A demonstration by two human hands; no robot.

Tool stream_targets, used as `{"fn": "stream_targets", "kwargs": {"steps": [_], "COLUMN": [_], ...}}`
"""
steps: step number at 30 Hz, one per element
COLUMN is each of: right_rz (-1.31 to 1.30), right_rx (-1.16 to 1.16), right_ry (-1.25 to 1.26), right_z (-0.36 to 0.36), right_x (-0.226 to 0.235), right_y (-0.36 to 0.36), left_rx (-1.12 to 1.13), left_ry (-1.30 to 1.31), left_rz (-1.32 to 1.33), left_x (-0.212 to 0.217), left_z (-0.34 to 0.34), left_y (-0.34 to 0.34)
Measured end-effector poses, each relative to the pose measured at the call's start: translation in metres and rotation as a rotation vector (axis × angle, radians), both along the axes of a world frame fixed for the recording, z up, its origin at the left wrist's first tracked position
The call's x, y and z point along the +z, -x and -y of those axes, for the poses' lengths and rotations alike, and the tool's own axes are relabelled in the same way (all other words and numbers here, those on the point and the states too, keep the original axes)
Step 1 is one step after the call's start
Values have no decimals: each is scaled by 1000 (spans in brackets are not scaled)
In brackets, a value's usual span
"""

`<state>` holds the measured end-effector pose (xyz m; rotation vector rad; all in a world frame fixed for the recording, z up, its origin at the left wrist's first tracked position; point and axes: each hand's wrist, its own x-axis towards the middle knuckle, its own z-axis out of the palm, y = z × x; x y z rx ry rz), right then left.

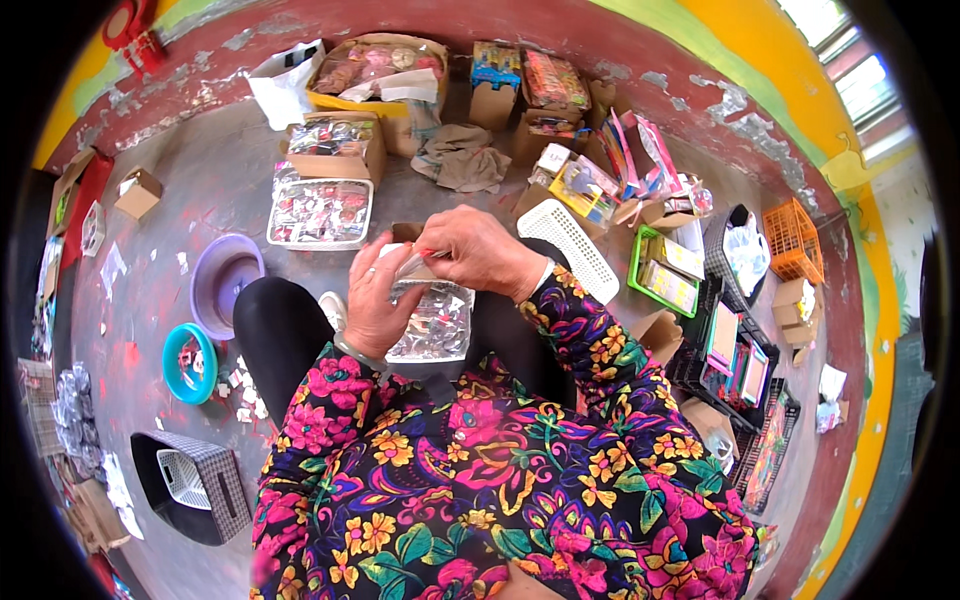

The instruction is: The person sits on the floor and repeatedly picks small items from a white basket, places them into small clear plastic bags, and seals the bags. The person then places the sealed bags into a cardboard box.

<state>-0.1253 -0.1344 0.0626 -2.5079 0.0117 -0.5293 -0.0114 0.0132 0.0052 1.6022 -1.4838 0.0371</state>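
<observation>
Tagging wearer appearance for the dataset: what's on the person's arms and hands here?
Both arms wear long sleeves of a dark floral fabric with pink, yellow, orange and green flowers. The left hand is bare, with a pale green bangle at the wrist. The right hand is bare, no gloves.

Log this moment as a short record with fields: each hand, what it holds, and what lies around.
left hand: grips a small clear packet from the left
right hand: pinches the same packet from above
below the hands: clear bag of small packed items
on the floor, left: purple basin, teal bowl
on the floor, right: white slotted basket, orange crate
</observation>
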Motion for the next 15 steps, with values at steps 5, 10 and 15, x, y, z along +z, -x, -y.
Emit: {"fn": "stream_targets", "kwargs": {"steps": [5, 10, 15], "right_rz": [78, -16, -175], "right_rx": [25, -49, -288], "right_ry": [-300, -636, -1250], "right_z": [-11, -4, -4], "right_x": [-25, -71, -66], "right_y": [-10, -9, -11], "left_rx": [-198, -293, -208], "left_ry": [-208, -353, -277], "left_rz": [-937, -1429, -1565], "left_x": [-41, -35, -47], "left_z": [-1, -1, -1], "left_y": [-9, -4, -5]}}
